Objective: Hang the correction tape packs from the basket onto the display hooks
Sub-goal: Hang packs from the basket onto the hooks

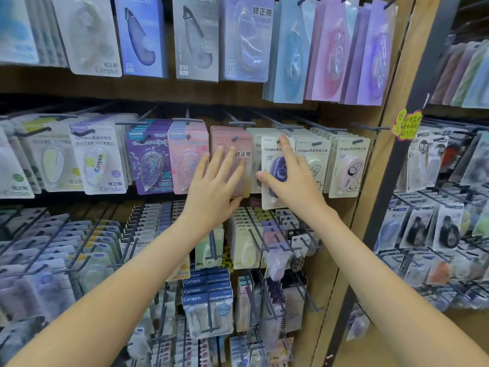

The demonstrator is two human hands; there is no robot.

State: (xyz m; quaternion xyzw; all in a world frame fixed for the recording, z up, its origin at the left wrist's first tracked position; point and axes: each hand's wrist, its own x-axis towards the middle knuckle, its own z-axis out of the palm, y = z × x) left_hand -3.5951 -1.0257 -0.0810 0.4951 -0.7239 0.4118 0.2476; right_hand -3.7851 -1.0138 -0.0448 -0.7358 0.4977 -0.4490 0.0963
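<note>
On the middle row, the purple pack [272, 165] hangs forward at its hook [278, 141], lower than its neighbours. If the hole has missed the prong, letting go would probably drop it, and a hard shove could bend the card. The right grip [293, 176] lies flat on it, fingers straight, forefinger at the hole. The left grip [214, 186], fingers straight and apart, presses the pink packs [222, 140].
</note>
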